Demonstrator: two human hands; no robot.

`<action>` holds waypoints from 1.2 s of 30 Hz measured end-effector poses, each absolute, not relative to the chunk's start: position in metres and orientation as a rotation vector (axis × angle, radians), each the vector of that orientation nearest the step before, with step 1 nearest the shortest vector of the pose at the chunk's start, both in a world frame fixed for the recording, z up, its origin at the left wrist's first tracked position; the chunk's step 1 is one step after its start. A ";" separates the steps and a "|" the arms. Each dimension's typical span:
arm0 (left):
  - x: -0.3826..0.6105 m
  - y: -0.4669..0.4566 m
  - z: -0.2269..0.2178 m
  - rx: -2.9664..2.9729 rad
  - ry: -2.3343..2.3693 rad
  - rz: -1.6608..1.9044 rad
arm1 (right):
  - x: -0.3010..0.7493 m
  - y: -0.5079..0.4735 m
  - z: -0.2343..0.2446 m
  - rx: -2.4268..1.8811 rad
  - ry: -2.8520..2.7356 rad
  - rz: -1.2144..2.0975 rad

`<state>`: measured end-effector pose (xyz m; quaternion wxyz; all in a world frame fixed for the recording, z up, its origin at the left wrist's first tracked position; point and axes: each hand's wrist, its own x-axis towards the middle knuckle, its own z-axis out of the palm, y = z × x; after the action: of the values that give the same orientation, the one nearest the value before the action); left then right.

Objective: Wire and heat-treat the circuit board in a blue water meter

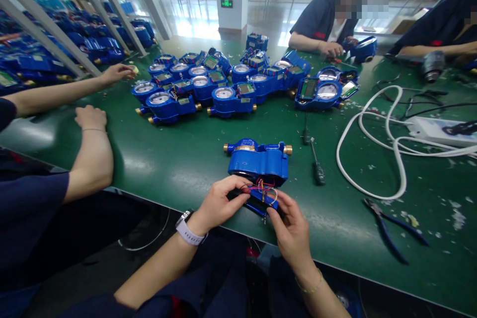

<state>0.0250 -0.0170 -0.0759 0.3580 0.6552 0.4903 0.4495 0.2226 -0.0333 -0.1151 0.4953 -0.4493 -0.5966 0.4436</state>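
A blue water meter (257,161) with brass pipe ends lies on its side on the green table in front of me. Several coloured wires run from it to a small blue cover (257,203), held near the table's front edge. My left hand (223,201) pinches the cover's left end, thumb and fingers closed around it near the wires. My right hand (292,223) grips the right end between thumb and fingers. The cover's inner side is partly hidden by the wires and fingers.
Several blue water meters (199,81) stand grouped at the back. Two screwdrivers (317,169) lie right of my meter, with pliers (387,228), a white cable (400,169) and a power strip (439,131) further right. Co-workers' arms rest at left (93,134) and far right.
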 end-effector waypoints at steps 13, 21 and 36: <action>0.021 -0.012 -0.062 1.769 1.242 0.999 | 0.224 -0.032 -0.117 -1.085 -1.394 1.121; 0.030 -0.009 -0.058 1.368 1.270 0.898 | 0.225 -0.027 -0.098 -1.039 -1.188 1.344; 0.043 -0.007 -0.070 0.983 1.162 0.887 | 0.227 -0.027 -0.101 -1.091 -1.113 1.346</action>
<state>0.0432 -0.0066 -0.0698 0.6366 0.4303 0.5089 0.3882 0.2265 -0.0272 -0.1008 0.5152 -0.4539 -0.4634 0.5601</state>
